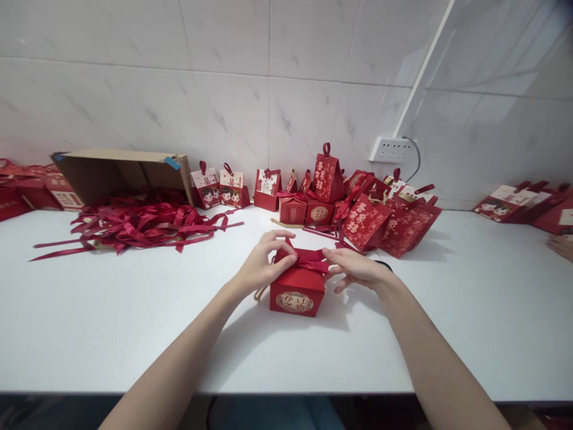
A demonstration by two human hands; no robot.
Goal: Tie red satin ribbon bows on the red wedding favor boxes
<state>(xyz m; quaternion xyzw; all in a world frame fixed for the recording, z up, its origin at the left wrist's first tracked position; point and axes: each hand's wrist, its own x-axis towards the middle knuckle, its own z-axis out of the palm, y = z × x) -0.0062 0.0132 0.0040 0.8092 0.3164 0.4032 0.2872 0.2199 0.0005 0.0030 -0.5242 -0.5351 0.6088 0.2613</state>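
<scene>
A red gift box (297, 297) with a gold-patterned emblem stands upright on the white table in front of me. A dark red ribbon (312, 263) forms a bow across its top. My left hand (270, 261) is at the top left of the box, its thumb and fingers closed in a pinch on the ribbon by the knot. On the right side, my right hand (353, 267) has its thumb and forefinger closed at the ribbon's right loop, while the other fingers hang loosely beside the box. A piece of cord (259, 293) shows at the box's left side.
A pile of dark red ribbons (147, 224) spills from a cardboard box (123, 156) at the left. Several red gift boxes (329, 177) line the wall below a power strip (392, 150). More boxes (505, 203) stand at the right, near another person's hand (561, 246).
</scene>
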